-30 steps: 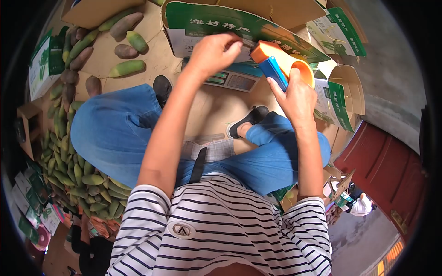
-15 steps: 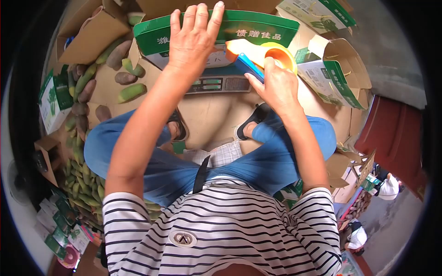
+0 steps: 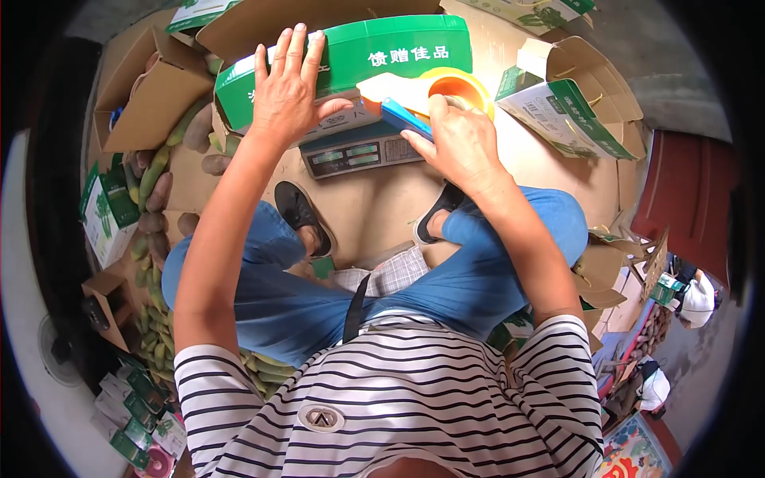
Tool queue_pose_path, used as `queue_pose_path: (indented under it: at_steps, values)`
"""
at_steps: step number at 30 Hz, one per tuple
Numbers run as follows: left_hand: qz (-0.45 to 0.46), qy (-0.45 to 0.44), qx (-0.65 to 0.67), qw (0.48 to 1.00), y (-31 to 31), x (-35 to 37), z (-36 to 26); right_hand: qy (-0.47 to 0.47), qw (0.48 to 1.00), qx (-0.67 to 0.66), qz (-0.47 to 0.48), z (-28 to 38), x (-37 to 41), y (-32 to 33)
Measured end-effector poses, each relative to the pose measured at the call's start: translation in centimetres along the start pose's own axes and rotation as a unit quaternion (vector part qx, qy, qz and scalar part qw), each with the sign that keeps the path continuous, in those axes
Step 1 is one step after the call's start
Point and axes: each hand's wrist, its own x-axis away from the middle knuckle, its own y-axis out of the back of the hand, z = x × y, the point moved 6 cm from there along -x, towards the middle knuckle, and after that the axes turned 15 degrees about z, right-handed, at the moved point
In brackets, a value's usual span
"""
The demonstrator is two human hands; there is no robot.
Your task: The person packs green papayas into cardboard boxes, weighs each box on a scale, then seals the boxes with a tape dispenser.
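Observation:
My left hand point(image 3: 285, 99) lies with fingers spread on the green top of a carton point(image 3: 418, 36) printed with white characters. In my right hand point(image 3: 466, 143) is a tape dispenser point(image 3: 470, 84) with an orange-yellow roll holder and a blue handle. Its front end rests right at the carton's near upper edge, a little right of my left hand. Under the carton stands a digital scale point(image 3: 344, 161), its display panel facing me. The carton's lower left is partly covered by my left hand and wrist.
Green and brown radishes point(image 3: 159, 191) lie in a heap along the left. An opened brown box point(image 3: 147, 92) stands at upper left, and an open green-white carton point(image 3: 570, 111) at right. More cartons point(image 3: 111, 211) surround me. My crossed legs are close below the scale.
The carton's green top now faces me more fully. My left hand has slid left and lower on it, thumb out; the right hand and dispenser sit slightly further left in view.

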Motion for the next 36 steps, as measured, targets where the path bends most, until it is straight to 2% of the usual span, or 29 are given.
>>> queue_pose_path:
  at_steps: [12, 18, 22, 28, 29, 36]
  values:
    - [0.014, -0.002, 0.008, 1.0, -1.2, -0.2, 0.6, 0.019, 1.0, -0.008, 0.012, -0.3, -0.1, 1.4]
    - [-0.011, -0.013, 0.056, 0.998, -0.5, 0.1, 0.6, 0.059, 0.998, 0.014, -0.011, -1.4, 0.4, 2.4]
    - [-0.014, -0.016, 0.08, 0.997, -0.4, 0.1, 0.7, 0.07, 0.997, 0.018, 0.028, -2.2, 0.4, 2.7]
    - [-0.003, -0.022, 0.075, 0.997, -0.6, 0.3, 0.7, 0.038, 0.995, 0.057, 0.073, -5.6, 1.5, 5.5]
    - [0.0, -0.025, 0.079, 0.997, -0.6, 0.3, 0.7, 0.015, 0.993, 0.05, 0.106, -6.6, 1.9, 5.6]
    - [0.016, -0.046, 0.09, 0.995, -0.6, 0.2, 0.5, -0.043, 0.99, 0.05, 0.126, -11.0, 5.0, 6.6]
